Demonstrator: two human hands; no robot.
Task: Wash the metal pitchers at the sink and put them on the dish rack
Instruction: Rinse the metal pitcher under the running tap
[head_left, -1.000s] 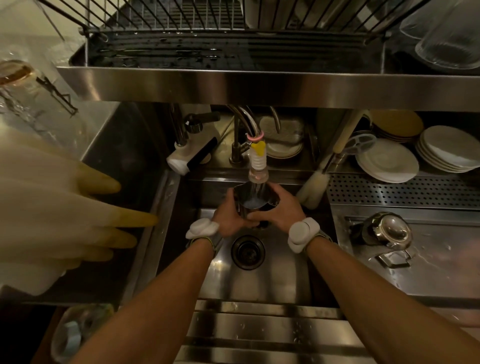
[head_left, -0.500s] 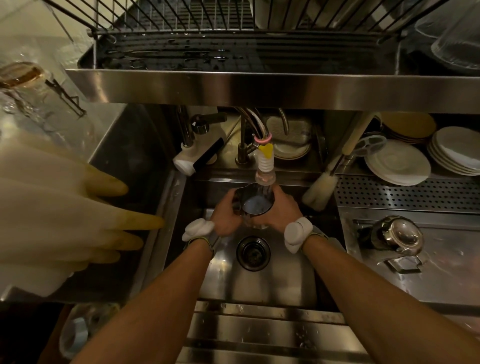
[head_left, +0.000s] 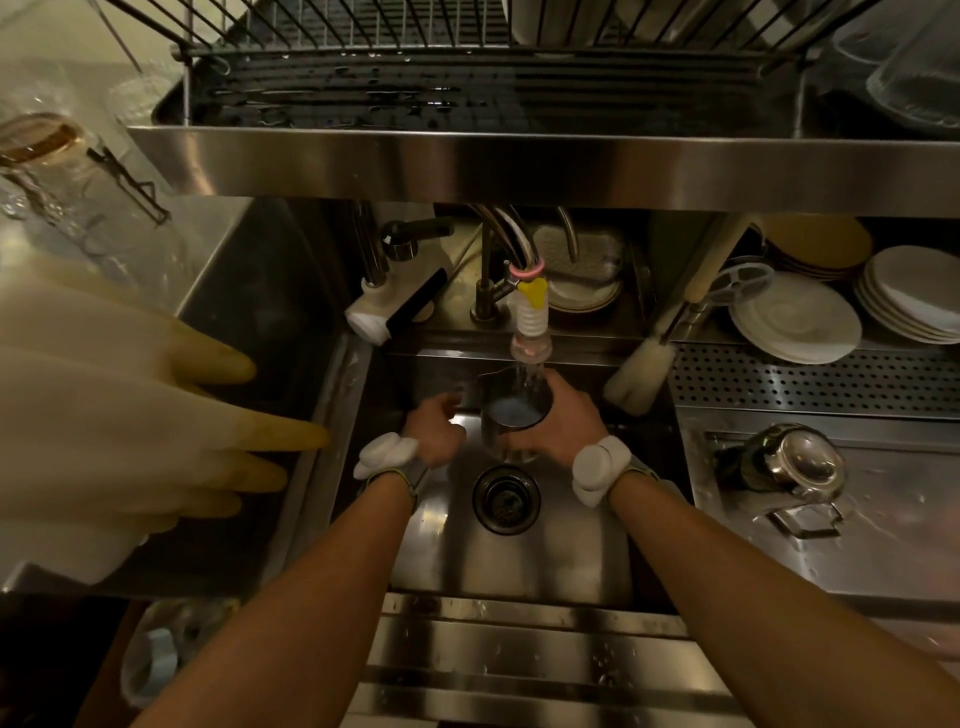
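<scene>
A dim stainless-steel kitchen corner, with a sink (head_left: 519, 551) sunk into the counter (head_left: 883, 561) and a wire dish rack (head_left: 467, 78) mounted just above head height over it. Over the sink basin, the right hand (head_left: 563, 423) has its grip wrapped around the side of a metal pitcher (head_left: 514, 415), holding it upright with the mouth up, directly under the tap nozzle (head_left: 531, 332) so the stream falls inside; water pools pale blue in it. The left hand (head_left: 436, 428) sits just beside the pitcher, fingers loosely curled and holding nothing that I can make out, likely placed to steady or rub the rim. The pitcher hangs above the drain (head_left: 506, 499), so any overflow goes straight down. On the counter to the right, a second pitcher (head_left: 789, 467) lies tipped on its side, near the sink edge; I cannot tell whether it is washed yet. A bottle brush (head_left: 641, 374) leans at the back right of the basin within easy reach, and stacked plates (head_left: 800, 322) sit on the shelf behind. A pair of rubber gloves (head_left: 130, 415) hangs close to the camera on the left, well apart from the work. This looks like the rinsing step, with racking not yet done.
</scene>
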